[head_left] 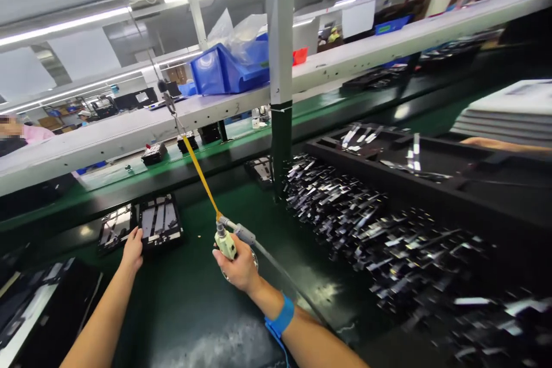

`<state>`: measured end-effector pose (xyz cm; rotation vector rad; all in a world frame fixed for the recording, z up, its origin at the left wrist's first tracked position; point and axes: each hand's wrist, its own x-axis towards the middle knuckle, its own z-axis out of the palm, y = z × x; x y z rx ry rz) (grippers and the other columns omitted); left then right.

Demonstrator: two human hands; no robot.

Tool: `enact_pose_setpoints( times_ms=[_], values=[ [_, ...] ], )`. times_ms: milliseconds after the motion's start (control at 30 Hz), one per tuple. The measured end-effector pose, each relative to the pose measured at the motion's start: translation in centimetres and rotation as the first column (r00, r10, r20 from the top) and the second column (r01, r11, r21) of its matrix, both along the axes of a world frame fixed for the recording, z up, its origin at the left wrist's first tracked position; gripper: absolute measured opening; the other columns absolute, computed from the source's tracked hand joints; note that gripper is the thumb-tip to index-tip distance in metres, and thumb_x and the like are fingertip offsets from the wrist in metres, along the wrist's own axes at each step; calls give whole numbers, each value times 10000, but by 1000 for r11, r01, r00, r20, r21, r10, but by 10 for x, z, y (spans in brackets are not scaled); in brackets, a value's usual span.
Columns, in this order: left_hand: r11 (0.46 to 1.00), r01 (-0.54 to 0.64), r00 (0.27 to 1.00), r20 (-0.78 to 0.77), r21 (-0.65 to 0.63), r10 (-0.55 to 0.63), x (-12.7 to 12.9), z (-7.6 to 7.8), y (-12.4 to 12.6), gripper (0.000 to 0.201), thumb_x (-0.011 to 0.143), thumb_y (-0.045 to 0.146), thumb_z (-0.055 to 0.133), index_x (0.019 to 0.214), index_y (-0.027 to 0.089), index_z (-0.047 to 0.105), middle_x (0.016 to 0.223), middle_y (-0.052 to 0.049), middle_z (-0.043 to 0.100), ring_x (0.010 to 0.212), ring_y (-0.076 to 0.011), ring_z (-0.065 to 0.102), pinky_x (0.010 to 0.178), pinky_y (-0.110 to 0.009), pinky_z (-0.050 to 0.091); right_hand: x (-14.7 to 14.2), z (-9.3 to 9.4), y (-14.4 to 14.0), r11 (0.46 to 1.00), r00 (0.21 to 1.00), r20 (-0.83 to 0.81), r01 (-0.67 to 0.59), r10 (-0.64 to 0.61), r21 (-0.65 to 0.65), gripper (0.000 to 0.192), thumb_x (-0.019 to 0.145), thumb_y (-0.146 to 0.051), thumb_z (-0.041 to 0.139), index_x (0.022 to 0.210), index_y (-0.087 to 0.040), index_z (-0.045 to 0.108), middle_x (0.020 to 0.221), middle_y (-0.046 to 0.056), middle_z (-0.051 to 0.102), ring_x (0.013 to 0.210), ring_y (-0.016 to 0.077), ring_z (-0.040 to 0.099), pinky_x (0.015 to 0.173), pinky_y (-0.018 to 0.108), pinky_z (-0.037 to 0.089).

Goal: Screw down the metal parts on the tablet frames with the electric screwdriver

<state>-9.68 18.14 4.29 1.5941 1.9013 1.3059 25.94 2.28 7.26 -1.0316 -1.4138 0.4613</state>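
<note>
My right hand (239, 264) is wrapped round a pale green electric screwdriver (226, 243), which hangs from a yellow cord (200, 175) and has a grey cable (276, 264) running from its top. Its lower end is hidden by the hand. At the left, my left hand (133, 250) has its fingers closed at the near edge of a black fixture (161, 221). That fixture lies on the green bench in two halves, with flat, light-coloured panels and dark strips in it. A blue wrist strap (282, 316) circles my right wrist.
Many small strip-like parts (345, 201) lie heaped at right, beside a black compartment tray (388, 184). White foam sheets (509, 103) are stacked behind, near another person's arm (504, 144). A grey post (280, 69) and a shelf with a blue bin (228, 72) stand ahead. Black stacked fixtures (52, 305) sit left.
</note>
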Motion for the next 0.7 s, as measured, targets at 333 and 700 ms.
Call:
enact_pose_setpoints(
  times_ms=[333,700],
  values=[
    [994,60,934,355,-89,-25,28,-52,-176,453,1068,418,427,1443,246,615,1041,-110,803,846,-228,782,802,-383,636,4,-21,20,1000,999,28,27,-27,-2,329,886,-484,672,1067,-211,699,935,66,794,814,229,754,815,357,605],
    [999,-32,997,68,-15,33,22,-53,-252,370,929,476,597,1121,219,782,1191,-122,690,1191,-294,648,1123,-458,478,-9,-37,23,996,998,15,61,-60,-66,590,912,-494,649,1395,-173,537,1198,153,738,1046,282,733,977,462,578]
  ],
)
